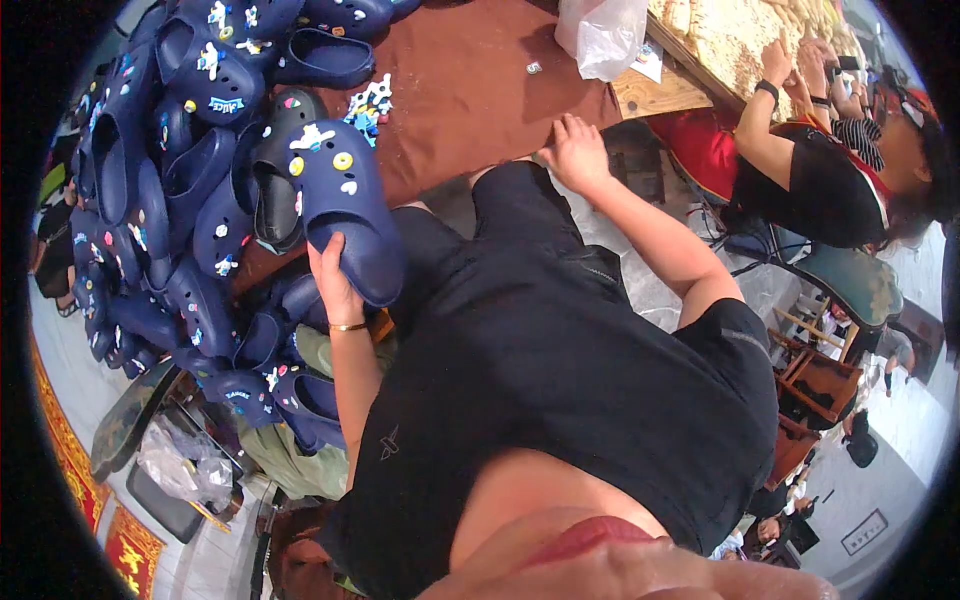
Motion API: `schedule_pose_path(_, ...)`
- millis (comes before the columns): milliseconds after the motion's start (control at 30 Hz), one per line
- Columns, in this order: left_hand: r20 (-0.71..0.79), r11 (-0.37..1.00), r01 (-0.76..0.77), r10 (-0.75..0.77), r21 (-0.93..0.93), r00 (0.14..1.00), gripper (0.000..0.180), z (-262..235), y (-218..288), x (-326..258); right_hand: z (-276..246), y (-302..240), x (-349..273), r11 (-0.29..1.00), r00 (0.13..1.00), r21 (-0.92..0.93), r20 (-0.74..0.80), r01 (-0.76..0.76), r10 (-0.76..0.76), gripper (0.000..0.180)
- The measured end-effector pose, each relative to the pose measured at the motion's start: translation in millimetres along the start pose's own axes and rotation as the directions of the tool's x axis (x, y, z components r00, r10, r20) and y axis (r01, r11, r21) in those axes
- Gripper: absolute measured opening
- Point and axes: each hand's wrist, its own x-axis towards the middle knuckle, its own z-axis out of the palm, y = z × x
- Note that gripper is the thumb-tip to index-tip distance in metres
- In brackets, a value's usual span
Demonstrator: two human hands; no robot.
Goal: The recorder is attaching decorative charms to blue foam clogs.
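Observation:
My left hand [335,285] grips a navy clog [358,240] by its heel, thumb over the opening. Small charms in white, yellow and other colours sit on the clog's toe. Just behind it stands a black clog [280,170], partly covered. A little cluster of blue, white and yellow charms [372,108] lies on the brown cloth [450,90] beyond the held clog. On the cloth's near right edge rests my right hand [578,152], fingers apart and slightly bent, holding nothing.
A big heap of navy clogs [200,170] fills the left side. One small tag-like piece [533,68] lies on the cloth. At the far right are a clear plastic bag [603,35], a wooden board [660,95] and another person [815,185] at a table of pale pieces.

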Motion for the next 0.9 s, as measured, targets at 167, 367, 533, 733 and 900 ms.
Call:
schedule_pose_path(167,-0.013,0.997,0.000,0.001,0.073,1.000,0.047,4,2,-2,-6,5,58,0.994,0.967,0.097,-0.252,0.044,-0.018,0.047)
schedule_pose_path(367,-0.018,1.000,-0.026,0.026,0.000,1.000,0.048,-1,10,-8,22,6,135,0.982,0.951,0.085,-0.248,-0.166,0.183,0.038)
schedule_pose_path(533,-0.132,0.999,-0.055,0.054,-0.001,0.990,0.047,-23,20,-19,12,6,160,0.960,0.977,0.223,-0.097,-0.167,0.192,0.032)
schedule_pose_path(733,-0.136,0.999,-0.051,0.051,0.007,0.989,0.046,-25,19,-20,-4,-14,205,0.908,0.979,0.367,0.102,-0.200,0.175,0.031)
schedule_pose_path(900,-0.065,0.992,-0.027,0.035,0.120,0.997,0.046,-7,8,-23,1,-55,235,-0.017,0.965,0.980,0.199,-0.199,0.171,0.037)
